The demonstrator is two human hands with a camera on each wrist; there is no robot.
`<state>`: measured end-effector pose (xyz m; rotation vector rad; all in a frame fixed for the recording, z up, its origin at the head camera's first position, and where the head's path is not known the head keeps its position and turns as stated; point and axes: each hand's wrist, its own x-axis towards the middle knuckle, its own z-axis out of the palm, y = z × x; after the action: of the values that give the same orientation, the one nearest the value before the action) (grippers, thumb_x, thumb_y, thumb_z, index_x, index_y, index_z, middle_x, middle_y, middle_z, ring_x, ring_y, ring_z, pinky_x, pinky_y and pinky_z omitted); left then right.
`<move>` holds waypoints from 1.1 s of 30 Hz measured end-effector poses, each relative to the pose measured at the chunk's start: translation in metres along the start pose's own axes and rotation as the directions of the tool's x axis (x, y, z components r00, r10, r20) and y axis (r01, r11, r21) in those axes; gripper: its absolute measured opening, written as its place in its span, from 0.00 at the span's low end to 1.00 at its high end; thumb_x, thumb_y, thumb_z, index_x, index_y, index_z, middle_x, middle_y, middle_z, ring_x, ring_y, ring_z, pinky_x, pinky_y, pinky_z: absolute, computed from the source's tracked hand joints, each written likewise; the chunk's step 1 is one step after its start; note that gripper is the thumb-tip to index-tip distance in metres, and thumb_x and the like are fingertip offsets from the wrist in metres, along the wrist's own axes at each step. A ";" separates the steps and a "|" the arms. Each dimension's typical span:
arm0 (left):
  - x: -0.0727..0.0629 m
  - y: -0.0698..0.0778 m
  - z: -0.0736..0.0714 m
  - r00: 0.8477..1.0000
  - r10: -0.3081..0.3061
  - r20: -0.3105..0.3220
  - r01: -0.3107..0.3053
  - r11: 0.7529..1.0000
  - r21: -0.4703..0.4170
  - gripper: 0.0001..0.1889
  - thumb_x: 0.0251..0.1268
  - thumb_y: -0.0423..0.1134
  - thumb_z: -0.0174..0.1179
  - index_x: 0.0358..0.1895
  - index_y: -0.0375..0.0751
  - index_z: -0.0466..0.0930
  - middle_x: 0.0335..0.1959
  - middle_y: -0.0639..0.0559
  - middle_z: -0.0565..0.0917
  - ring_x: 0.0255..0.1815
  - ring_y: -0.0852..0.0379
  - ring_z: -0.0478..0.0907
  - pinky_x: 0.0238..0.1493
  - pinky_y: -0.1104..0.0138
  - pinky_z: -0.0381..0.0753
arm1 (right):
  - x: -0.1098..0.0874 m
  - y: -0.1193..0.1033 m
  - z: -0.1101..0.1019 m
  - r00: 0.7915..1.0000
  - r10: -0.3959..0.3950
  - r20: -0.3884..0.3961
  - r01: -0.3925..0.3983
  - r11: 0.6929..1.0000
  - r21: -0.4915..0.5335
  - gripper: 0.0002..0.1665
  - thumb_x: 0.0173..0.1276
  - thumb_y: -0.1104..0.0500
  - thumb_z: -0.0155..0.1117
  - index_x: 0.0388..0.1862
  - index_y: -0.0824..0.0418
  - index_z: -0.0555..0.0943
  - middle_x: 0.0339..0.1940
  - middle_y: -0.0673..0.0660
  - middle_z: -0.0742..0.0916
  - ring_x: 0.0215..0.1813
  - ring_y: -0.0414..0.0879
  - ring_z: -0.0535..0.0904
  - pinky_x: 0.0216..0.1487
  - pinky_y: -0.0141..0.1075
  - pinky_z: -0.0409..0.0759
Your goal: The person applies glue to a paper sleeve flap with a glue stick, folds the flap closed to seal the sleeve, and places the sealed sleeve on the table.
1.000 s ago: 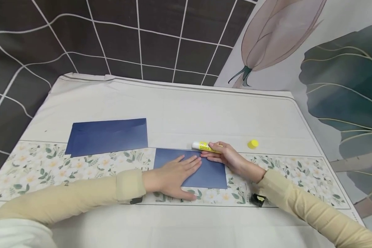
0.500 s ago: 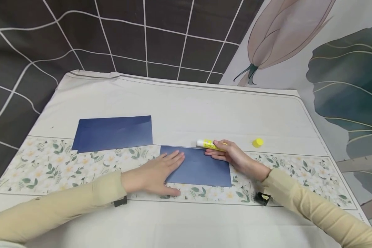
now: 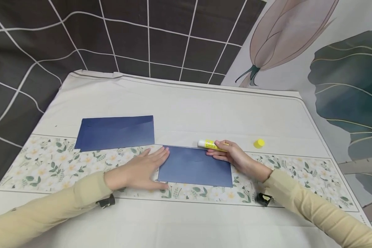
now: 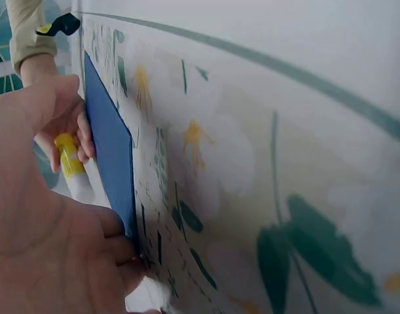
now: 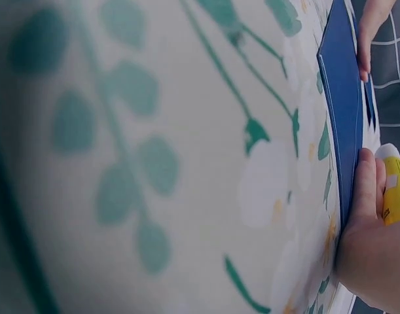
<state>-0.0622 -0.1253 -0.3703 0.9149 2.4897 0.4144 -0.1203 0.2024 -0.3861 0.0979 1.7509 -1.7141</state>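
Observation:
A blue envelope (image 3: pixel 196 167) lies flat on the floral strip of the cloth. My left hand (image 3: pixel 139 171) is spread with straight fingers, its fingertips at the envelope's left edge. In my right hand (image 3: pixel 235 155) a yellow and white glue stick (image 3: pixel 208 144) is gripped by thumb and curled fingers, its white end pointing left. The lower fingers of that hand rest on the envelope's upper right part. In the left wrist view the glue stick (image 4: pixel 71 166) shows beyond my left palm. The right wrist view shows it (image 5: pixel 396 186) beside the fingers.
More blue envelopes (image 3: pixel 117 133), slightly offset in a stack, lie at the back left. A yellow cap (image 3: pixel 259 143) stands right of my right hand. The white cloth (image 3: pixel 186 110) covers the table, with a dark grid curtain (image 3: pixel 167 41) behind.
My left hand has slid left across the envelope from its middle to its left edge. The right hand keeps its grip on the glue stick. The head view has shifted slightly.

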 end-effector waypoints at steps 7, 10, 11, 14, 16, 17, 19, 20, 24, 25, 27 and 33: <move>0.008 -0.007 0.000 0.977 -0.001 -0.215 -0.007 0.999 -0.035 0.37 0.64 0.52 0.60 0.72 0.38 0.61 0.72 0.44 0.66 0.74 0.45 0.61 0.72 0.46 0.59 | -0.001 0.002 -0.003 1.000 -0.004 0.003 0.004 1.000 -0.003 0.20 0.76 0.49 0.50 0.50 0.65 0.63 0.41 0.52 0.89 0.46 0.37 0.86 0.51 0.28 0.81; 0.016 -0.012 -0.002 0.958 -0.012 -0.285 -0.002 0.999 -0.049 0.37 0.60 0.50 0.64 0.69 0.37 0.65 0.67 0.45 0.72 0.67 0.46 0.68 0.67 0.48 0.67 | -0.001 0.003 -0.003 1.000 -0.007 0.003 0.007 1.000 -0.004 0.20 0.76 0.50 0.51 0.50 0.65 0.63 0.40 0.51 0.89 0.45 0.37 0.86 0.51 0.28 0.82; 0.019 -0.014 -0.003 0.954 -0.019 -0.298 0.003 0.999 -0.054 0.37 0.58 0.50 0.66 0.69 0.37 0.66 0.66 0.45 0.73 0.65 0.47 0.69 0.65 0.49 0.69 | -0.001 0.003 -0.003 1.000 -0.008 0.006 0.008 1.000 -0.005 0.20 0.76 0.50 0.51 0.50 0.65 0.63 0.40 0.51 0.89 0.46 0.37 0.86 0.51 0.28 0.81; 0.027 -0.019 -0.005 0.948 -0.040 -0.315 0.014 0.996 -0.083 0.38 0.52 0.53 0.70 0.65 0.37 0.70 0.60 0.47 0.76 0.57 0.50 0.70 0.58 0.53 0.74 | -0.001 0.002 -0.003 1.000 -0.002 0.009 0.002 1.000 0.005 0.19 0.75 0.50 0.51 0.49 0.64 0.62 0.40 0.51 0.89 0.46 0.38 0.86 0.51 0.29 0.82; 0.032 -0.022 -0.008 0.948 -0.041 -0.316 0.007 0.994 -0.109 0.38 0.49 0.53 0.72 0.62 0.38 0.73 0.56 0.47 0.77 0.53 0.51 0.70 0.56 0.55 0.75 | -0.001 0.002 -0.002 1.000 0.005 0.008 -0.006 1.000 0.010 0.19 0.75 0.50 0.51 0.48 0.64 0.62 0.39 0.51 0.89 0.46 0.38 0.86 0.51 0.29 0.82; 0.034 -0.023 -0.009 0.949 -0.041 -0.312 0.001 0.992 -0.128 0.37 0.47 0.52 0.73 0.60 0.37 0.74 0.54 0.47 0.77 0.53 0.51 0.70 0.56 0.55 0.74 | -0.001 0.001 -0.002 1.000 0.008 0.008 -0.008 1.000 0.013 0.18 0.75 0.50 0.52 0.47 0.64 0.62 0.39 0.51 0.89 0.46 0.38 0.86 0.51 0.29 0.82; 0.039 -0.025 -0.012 0.954 -0.038 -0.297 -0.012 0.986 -0.164 0.36 0.45 0.51 0.74 0.58 0.37 0.75 0.50 0.46 0.78 0.52 0.50 0.70 0.56 0.55 0.73 | -0.001 0.001 -0.002 1.000 0.014 0.007 -0.014 1.000 0.017 0.18 0.75 0.51 0.52 0.46 0.63 0.62 0.40 0.51 0.89 0.46 0.38 0.86 0.51 0.29 0.82; 0.041 -0.025 -0.013 0.958 -0.039 -0.285 -0.013 0.984 -0.179 0.36 0.44 0.50 0.75 0.57 0.36 0.75 0.49 0.46 0.78 0.52 0.49 0.70 0.57 0.54 0.73 | -0.001 0.000 -0.002 1.000 0.014 0.006 -0.015 1.000 0.017 0.17 0.75 0.51 0.52 0.46 0.64 0.63 0.40 0.52 0.89 0.46 0.38 0.86 0.51 0.29 0.82; 0.048 -0.026 -0.020 0.974 -0.063 -0.218 0.016 0.977 -0.213 0.36 0.40 0.48 0.77 0.55 0.35 0.75 0.45 0.45 0.77 0.52 0.47 0.70 0.58 0.54 0.71 | -0.002 -0.001 -0.002 1.000 0.007 0.009 -0.007 1.000 0.007 0.16 0.75 0.53 0.52 0.48 0.64 0.63 0.41 0.52 0.88 0.46 0.39 0.86 0.52 0.29 0.82; 0.050 -0.025 -0.021 0.977 -0.069 -0.204 0.025 0.977 -0.211 0.36 0.39 0.48 0.77 0.55 0.35 0.75 0.45 0.45 0.77 0.52 0.47 0.70 0.58 0.54 0.71 | -0.002 -0.001 -0.002 1.000 0.004 0.010 -0.004 1.000 0.005 0.16 0.75 0.54 0.52 0.48 0.65 0.64 0.41 0.52 0.87 0.46 0.39 0.86 0.52 0.30 0.81; 0.052 -0.024 -0.024 0.980 -0.078 -0.183 0.040 0.978 -0.204 0.37 0.38 0.48 0.78 0.54 0.35 0.76 0.44 0.44 0.77 0.51 0.46 0.70 0.58 0.54 0.71 | -0.002 -0.002 -0.002 1.000 -0.003 0.010 0.003 1.000 -0.001 0.15 0.75 0.55 0.52 0.49 0.65 0.64 0.41 0.52 0.87 0.46 0.39 0.86 0.53 0.30 0.81; 0.054 -0.023 -0.026 0.982 -0.090 -0.164 0.058 0.980 -0.189 0.34 0.36 0.47 0.79 0.50 0.35 0.79 0.44 0.44 0.77 0.50 0.47 0.70 0.57 0.55 0.70 | -0.005 -0.003 -0.006 0.999 -0.023 0.039 0.022 1.000 0.009 0.15 0.75 0.58 0.51 0.51 0.67 0.63 0.47 0.56 0.83 0.47 0.41 0.86 0.55 0.32 0.80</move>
<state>-0.1242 -0.1087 -0.3749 0.7383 2.5769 0.7120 -0.1205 0.2089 -0.3818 0.0480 1.7226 -1.7282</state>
